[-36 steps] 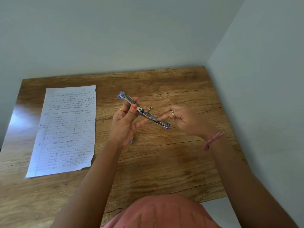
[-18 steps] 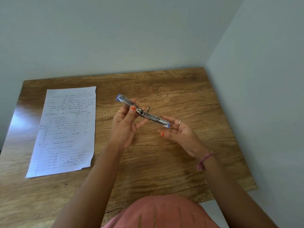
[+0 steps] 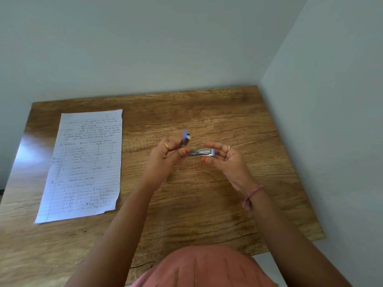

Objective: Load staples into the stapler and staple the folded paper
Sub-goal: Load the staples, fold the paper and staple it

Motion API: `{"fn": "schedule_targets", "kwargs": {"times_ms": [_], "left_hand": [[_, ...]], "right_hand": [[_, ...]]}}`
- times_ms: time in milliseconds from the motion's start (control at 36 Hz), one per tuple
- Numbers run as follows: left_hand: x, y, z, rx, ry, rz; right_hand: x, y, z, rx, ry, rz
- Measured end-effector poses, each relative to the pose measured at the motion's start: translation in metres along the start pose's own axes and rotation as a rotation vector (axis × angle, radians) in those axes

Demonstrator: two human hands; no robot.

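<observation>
A small blue and metal stapler [image 3: 202, 152] is held above the middle of the wooden table [image 3: 207, 204]. It is hinged open: one arm points up past my left hand [image 3: 165, 157], the metal staple channel lies level toward the right. My left hand grips the hinge end between thumb and fingers. My right hand [image 3: 224, 160] cups the blue tip of the level arm, thumb below and fingers behind it. A handwritten lined sheet of paper [image 3: 83, 166] lies flat on the table at the left. No loose staples can be made out.
The table stands in a corner, with a wall behind it and another wall [image 3: 331, 141] along its right edge. Bare wood lies between the paper and my hands and in front of them. My pink-clothed lap [image 3: 196, 268] shows at the bottom.
The stapler has folded from a straight open line into an angle, its left arm now pointing up. My right hand moved up and closed around the tip of the level arm.
</observation>
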State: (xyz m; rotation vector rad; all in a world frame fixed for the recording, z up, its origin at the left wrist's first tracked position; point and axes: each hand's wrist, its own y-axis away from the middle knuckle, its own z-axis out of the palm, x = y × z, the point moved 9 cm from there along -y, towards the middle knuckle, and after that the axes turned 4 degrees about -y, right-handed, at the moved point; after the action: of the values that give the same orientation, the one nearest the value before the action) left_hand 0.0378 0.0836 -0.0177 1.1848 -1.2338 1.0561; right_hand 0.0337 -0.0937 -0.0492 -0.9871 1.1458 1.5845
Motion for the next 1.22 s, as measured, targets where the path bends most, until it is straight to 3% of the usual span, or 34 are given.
{"fn": "schedule_targets", "kwargs": {"times_ms": [111, 389, 750, 917, 1222], "left_hand": [[0.0, 0.0, 0.004, -0.05, -0.106, 0.024], [-0.014, 0.006, -0.005, 0.009, 0.26, -0.126], [-0.005, 0.006, -0.006, 0.035, 0.29, -0.127], [0.017, 0.003, -0.007, 0.026, 0.143, -0.057], [0.087, -0.004, -0.005, 0.018, -0.231, 0.235]], "right_hand": [[-0.002, 0.0, 0.002, 0.008, 0.014, -0.021], [0.0, 0.001, 0.0, 0.023, 0.05, -0.026], [-0.001, 0.002, 0.014, -0.067, 0.225, -0.023], [-0.016, 0.004, 0.025, -0.119, 0.389, -0.083], [-0.025, 0.004, 0.031, -0.117, 0.085, -0.08]]}}
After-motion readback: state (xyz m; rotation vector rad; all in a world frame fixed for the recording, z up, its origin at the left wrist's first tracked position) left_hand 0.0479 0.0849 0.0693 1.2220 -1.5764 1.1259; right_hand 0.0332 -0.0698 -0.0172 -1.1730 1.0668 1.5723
